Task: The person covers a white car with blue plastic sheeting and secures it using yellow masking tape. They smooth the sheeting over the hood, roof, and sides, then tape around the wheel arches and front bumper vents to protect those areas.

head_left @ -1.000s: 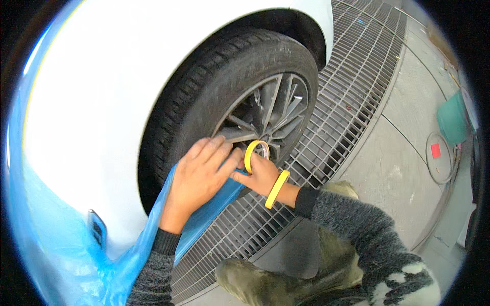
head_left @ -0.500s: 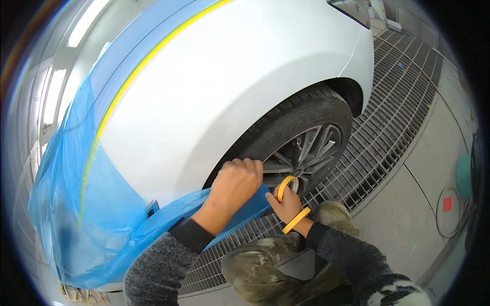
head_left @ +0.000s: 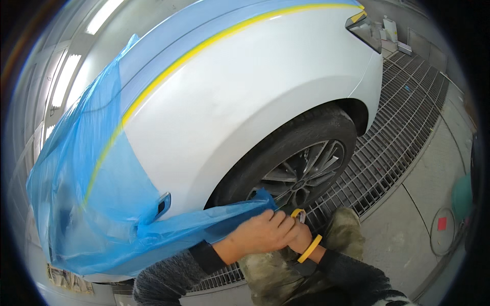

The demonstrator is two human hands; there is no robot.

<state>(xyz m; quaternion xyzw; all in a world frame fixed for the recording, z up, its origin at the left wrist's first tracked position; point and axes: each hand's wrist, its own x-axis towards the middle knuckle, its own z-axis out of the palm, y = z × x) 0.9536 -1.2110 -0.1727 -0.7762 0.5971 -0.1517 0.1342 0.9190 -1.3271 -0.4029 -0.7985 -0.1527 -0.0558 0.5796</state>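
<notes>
Works bare-handed beside a white car [head_left: 229, 86], low in front of a dark-spoked wheel [head_left: 301, 182] and above a floor grating [head_left: 403, 117]. Compared with 0.5 s ago, brings the left hand [head_left: 261, 235] down from the wheel's near edge to meet the right hand [head_left: 302, 238], leaving the free end of the blue film [head_left: 204, 219] to stand folded in front of the tyre. Seems, judging by that shift, to turn from the film to the tape. Curls the left fingers partway in against the right hand, just beside the film's end; cannot tell of anything pinched between them. Keeps 1 roll of yellow tape [head_left: 295, 212] at the bent fingers of the right hand, mostly hidden behind the left; wears a 2nd yellow ring [head_left: 310, 249] around the right wrist. Spreads the blue film across the bodywork at the left of the view, stretching toward the wheel, with a yellow tape line [head_left: 224, 33] along the upper body. Shows no readable brand, label or lettering on car, film or rolls; includes a red patch [head_left: 442, 224] at far right, too small for making out any print.
</notes>
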